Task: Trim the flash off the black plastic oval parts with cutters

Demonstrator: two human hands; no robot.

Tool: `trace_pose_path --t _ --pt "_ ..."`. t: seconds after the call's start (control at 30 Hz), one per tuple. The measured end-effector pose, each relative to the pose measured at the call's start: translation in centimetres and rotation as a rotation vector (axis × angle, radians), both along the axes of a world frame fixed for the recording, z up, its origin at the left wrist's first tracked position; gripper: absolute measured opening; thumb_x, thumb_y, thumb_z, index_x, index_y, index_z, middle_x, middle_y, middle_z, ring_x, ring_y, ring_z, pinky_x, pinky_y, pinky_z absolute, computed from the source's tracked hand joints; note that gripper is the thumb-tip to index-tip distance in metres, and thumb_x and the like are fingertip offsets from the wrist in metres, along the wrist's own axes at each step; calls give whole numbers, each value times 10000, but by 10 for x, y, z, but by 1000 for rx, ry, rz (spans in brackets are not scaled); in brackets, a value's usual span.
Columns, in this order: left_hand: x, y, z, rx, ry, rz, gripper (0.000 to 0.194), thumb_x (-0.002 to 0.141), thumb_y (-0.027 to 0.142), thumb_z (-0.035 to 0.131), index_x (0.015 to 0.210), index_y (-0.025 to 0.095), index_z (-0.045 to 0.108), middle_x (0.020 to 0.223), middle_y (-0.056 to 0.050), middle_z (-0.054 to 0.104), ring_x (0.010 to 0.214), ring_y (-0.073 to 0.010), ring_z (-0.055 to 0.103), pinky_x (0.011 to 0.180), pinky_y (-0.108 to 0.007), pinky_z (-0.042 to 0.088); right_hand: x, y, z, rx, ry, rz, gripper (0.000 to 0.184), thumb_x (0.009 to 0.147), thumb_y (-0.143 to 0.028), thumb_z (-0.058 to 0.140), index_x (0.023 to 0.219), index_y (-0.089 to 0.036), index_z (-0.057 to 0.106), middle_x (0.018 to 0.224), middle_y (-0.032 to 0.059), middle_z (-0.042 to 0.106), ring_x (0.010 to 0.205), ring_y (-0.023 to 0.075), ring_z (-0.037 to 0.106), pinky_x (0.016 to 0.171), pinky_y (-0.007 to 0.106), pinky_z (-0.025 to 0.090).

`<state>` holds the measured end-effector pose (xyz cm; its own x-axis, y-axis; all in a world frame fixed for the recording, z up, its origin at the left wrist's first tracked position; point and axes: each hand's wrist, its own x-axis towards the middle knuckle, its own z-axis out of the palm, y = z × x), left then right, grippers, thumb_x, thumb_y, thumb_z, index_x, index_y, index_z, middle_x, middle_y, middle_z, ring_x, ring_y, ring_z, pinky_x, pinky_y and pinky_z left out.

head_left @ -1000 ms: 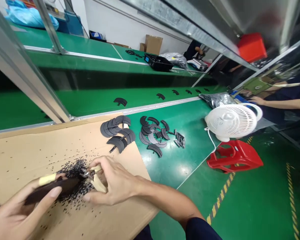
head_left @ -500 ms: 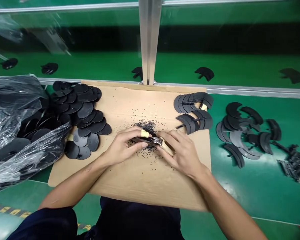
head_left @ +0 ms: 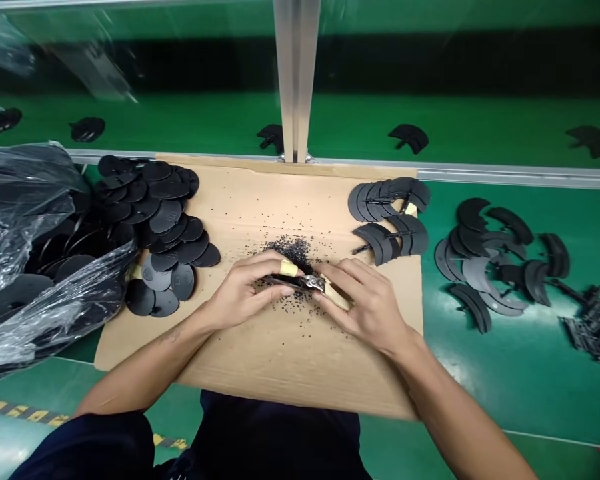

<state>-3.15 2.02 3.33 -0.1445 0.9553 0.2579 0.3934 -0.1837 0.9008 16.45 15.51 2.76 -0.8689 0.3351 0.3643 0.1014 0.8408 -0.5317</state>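
Note:
My left hand (head_left: 243, 290) grips a thin black moulded plastic part (head_left: 285, 281), its thumb wrapped in pale tape. My right hand (head_left: 365, 307) holds small metal side cutters (head_left: 325, 287) with tape-wrapped handles, their jaws against the edge of that part. A heap of black plastic trimmings (head_left: 294, 252) lies just beyond my hands on a cardboard sheet (head_left: 280, 360). Round black plastic discs (head_left: 165, 217) overlap on the sheet's left side, and curved black pieces (head_left: 387, 223) lie at its right.
A clear plastic bag of black discs (head_left: 25, 220) sits at far left. More curved black parts (head_left: 495, 260) and a small dark metal heap (head_left: 593, 330) lie on the green bench (head_left: 480, 407). An aluminium post (head_left: 295, 73) stands behind the cardboard, before a farther belt.
The view has swung from the bench's right side to straight above the cardboard. Over the last half second, my hands and the cutters stay nearly in place.

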Motion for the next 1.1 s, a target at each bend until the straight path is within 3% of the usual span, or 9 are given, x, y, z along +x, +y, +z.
trace_pose_path --t 0.37,0.47,0.57,0.67,0.77,0.87,0.97,1.1 --pt "4 2 -4 8 -96 -27 184 927 315 684 1039 176 731 944 -71 711 869 -156 649 764 -293 552 5 -6 -2 36 -53 -43 229 959 -196 513 1124 -171 670 913 63 734 785 179 665 655 293 503" --pt "1 1 -4 34 -28 28 181 887 325 735 1013 194 743 929 -58 720 901 -169 630 824 -330 539 3 -5 -2 32 -25 -88 235 941 -167 489 1082 -160 677 884 67 727 758 177 653 649 299 495" --pt "-2 -1 -2 4 -23 104 230 860 262 763 1082 213 731 947 -38 727 845 -139 633 768 -280 545 1 -3 -2 75 -38 -146 227 924 -171 502 1066 -149 678 881 87 717 782 204 636 674 332 485" --pt "-3 -2 -3 6 -106 168 307 855 209 757 1154 215 691 989 -28 733 844 -122 673 747 -238 581 -1 -3 0 -83 -20 -128 210 917 -204 560 1102 -165 652 934 79 714 805 199 626 688 330 489" --pt "0 -2 -5 23 -119 136 264 865 189 734 1122 193 674 1023 -41 732 924 -139 710 807 -250 613 -2 -6 3 -281 52 -64 192 914 -251 631 1093 -181 629 919 51 700 767 167 613 650 293 486" --pt "2 -1 -6 36 66 59 268 886 147 685 1152 175 663 1044 -67 722 962 -155 707 840 -281 615 -3 -11 4 -260 119 -25 85 932 -182 579 1006 -183 622 843 41 670 713 153 586 632 290 471" --pt "-1 -2 -5 93 342 15 314 903 73 594 1197 159 665 1108 -106 701 1010 -176 685 858 -316 605 -2 -13 4 -183 141 50 119 928 -128 525 985 -180 616 841 62 663 745 174 599 659 320 480" --pt "-11 -2 -5 97 397 -10 304 910 54 566 1168 159 689 1070 -101 708 959 -165 692 799 -289 597 0 -7 9 -252 164 47 162 897 -117 555 1032 -189 611 883 58 673 777 177 621 677 320 499"
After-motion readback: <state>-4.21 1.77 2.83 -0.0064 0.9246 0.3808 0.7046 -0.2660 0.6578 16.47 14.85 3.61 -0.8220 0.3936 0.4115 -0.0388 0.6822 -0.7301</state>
